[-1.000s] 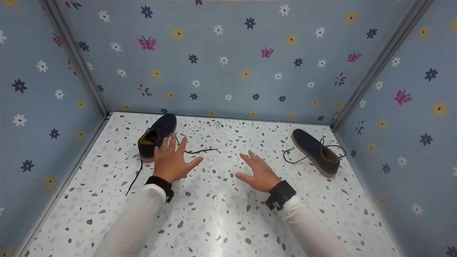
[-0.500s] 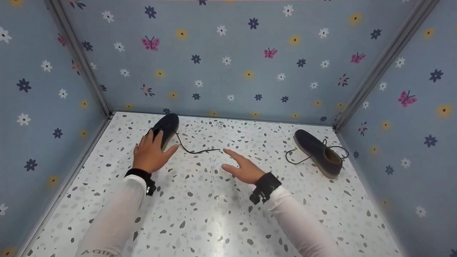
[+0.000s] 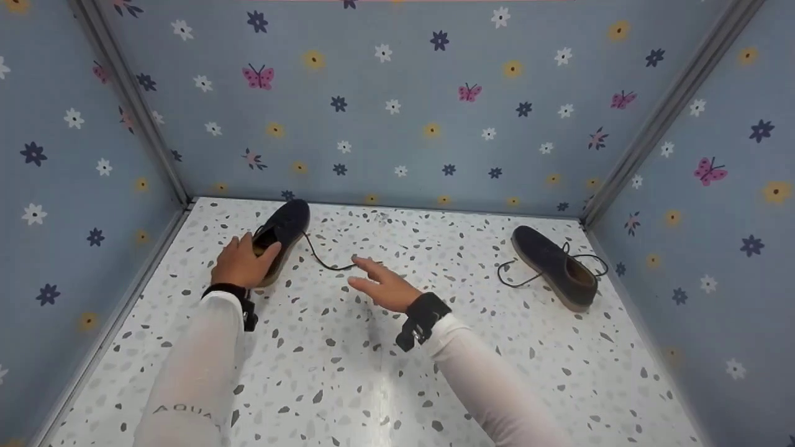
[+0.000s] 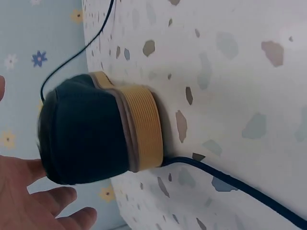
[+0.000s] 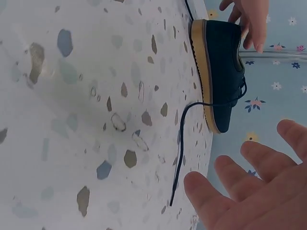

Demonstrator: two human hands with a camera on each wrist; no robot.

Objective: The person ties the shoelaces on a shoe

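A dark navy lace-up shoe (image 3: 286,225) with a tan sole stands at the left, its toe toward the back wall and its laces undone. Over its heel end is my left hand (image 3: 239,264); the fingers (image 4: 55,201) are spread and loosely bent beside the heel (image 4: 86,132) in the left wrist view. The right wrist view shows that hand above the shoe's opening (image 5: 239,55). My right hand (image 3: 386,287) hovers near the loose end of the shoelace (image 5: 180,148), fingers extended, holding nothing. In the head view its fingertips overlap the lace end.
A second navy shoe (image 3: 553,267) stands at the right, toe toward the back wall, its lace (image 3: 514,284) loose on the floor. Flowered blue panels (image 3: 397,93) enclose the speckled white surface (image 3: 348,385) at the back and both sides.
My left hand has moved left and settled lower around the left shoe's heel end. My right hand has moved left, toward the loose lace end. Both shoes stay in place.
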